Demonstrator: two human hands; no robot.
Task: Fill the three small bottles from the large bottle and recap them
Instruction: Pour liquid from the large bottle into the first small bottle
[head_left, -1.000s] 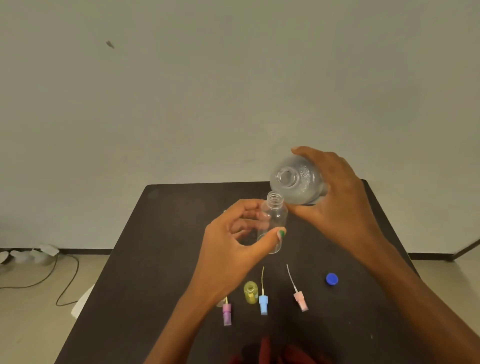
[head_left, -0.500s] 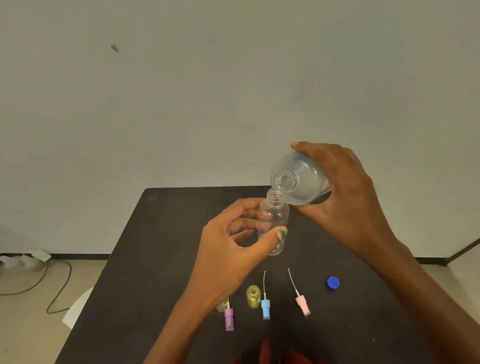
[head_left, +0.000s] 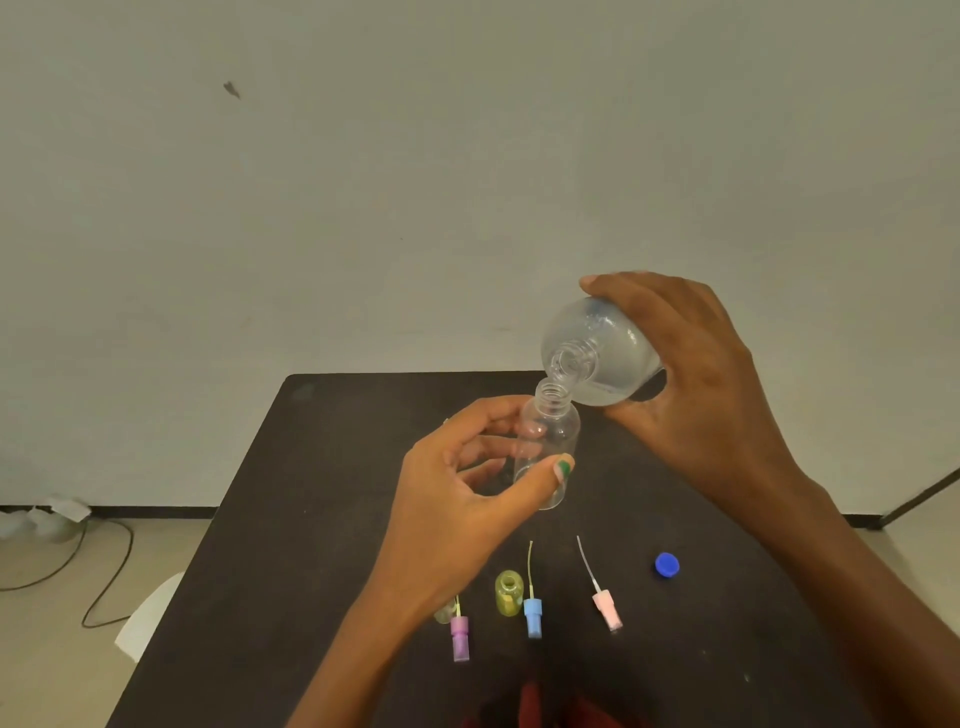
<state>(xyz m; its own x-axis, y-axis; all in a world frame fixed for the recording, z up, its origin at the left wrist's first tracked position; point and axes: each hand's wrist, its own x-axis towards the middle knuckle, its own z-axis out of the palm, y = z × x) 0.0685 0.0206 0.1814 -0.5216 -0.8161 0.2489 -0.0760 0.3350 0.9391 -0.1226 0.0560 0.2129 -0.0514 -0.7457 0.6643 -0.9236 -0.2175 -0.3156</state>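
My left hand (head_left: 457, 499) grips a small clear bottle (head_left: 551, 436), uncapped and upright, above the dark table (head_left: 311, 519). My right hand (head_left: 691, 374) holds the large clear bottle (head_left: 602, 353) tipped over, its open mouth just above the small bottle's neck. A small yellow bottle (head_left: 509, 592) stands open near the front edge. Another small bottle (head_left: 445, 613) is mostly hidden behind my left wrist. Three spray caps with tubes lie beside them: purple (head_left: 460, 636), blue (head_left: 533, 616) and pink (head_left: 607, 609).
A blue screw cap (head_left: 667, 565) lies on the table to the right of the spray caps. A cable (head_left: 104, 571) and white objects lie on the floor at the left. Red fabric (head_left: 535, 706) shows at the bottom edge.
My right hand has tilted the large bottle further and brought its mouth closer over the small bottle's neck. My left hand has kept the small bottle nearly still.
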